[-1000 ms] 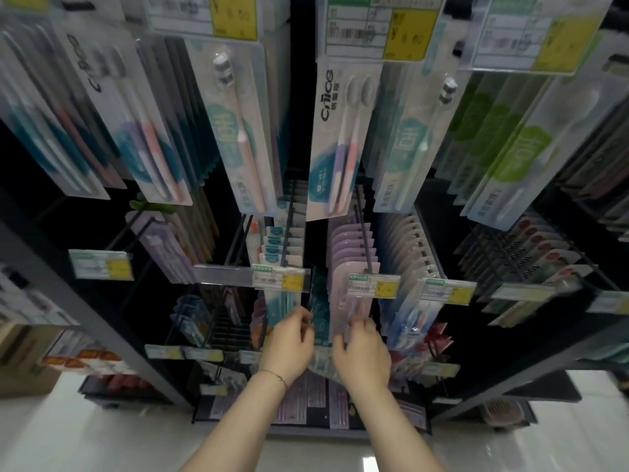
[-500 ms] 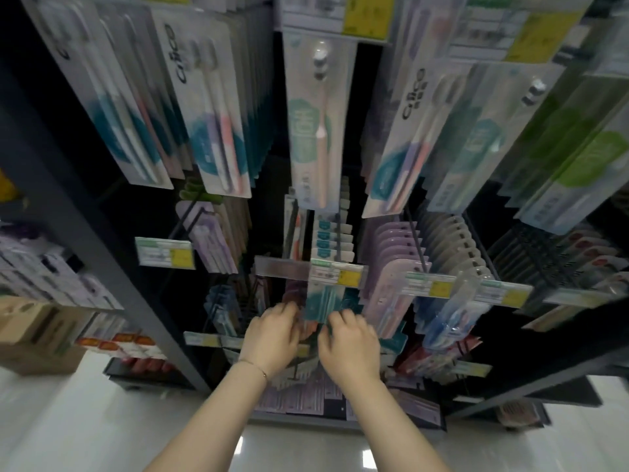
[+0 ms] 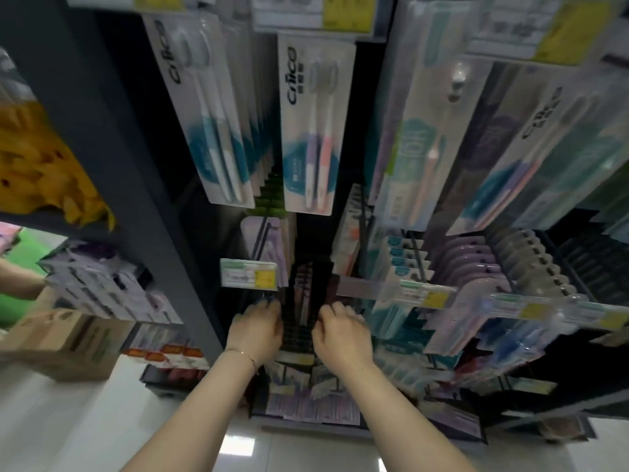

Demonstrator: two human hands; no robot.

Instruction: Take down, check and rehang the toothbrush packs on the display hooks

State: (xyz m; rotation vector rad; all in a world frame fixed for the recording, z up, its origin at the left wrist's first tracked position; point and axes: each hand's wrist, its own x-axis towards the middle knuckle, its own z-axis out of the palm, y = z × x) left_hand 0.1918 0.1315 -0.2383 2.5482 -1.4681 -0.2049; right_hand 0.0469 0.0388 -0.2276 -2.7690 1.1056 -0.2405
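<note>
A row of dark toothbrush packs [image 3: 302, 301] hangs on a low hook in the middle of the black display. My left hand [image 3: 259, 330] is at the row's left edge and my right hand [image 3: 343, 335] at its right edge. The fingers of both curl onto the front packs; blur hides the exact grip. Above hang white two-brush packs [image 3: 313, 131] in long rows, and teal packs [image 3: 401, 321] hang just right of my right hand.
A yellow-and-white price tag [image 3: 250, 274] juts out above my left hand, and a tag rail [image 3: 425, 296] runs to the right. Pink and grey packs [image 3: 476, 267] fill hooks at right. A cardboard box [image 3: 64, 342] and another person's arm [image 3: 17, 284] are at left.
Both hands have left the teal packs and shifted left to the dark row. The view has swung left with them, bringing the shelf post and yellow goods into sight.
</note>
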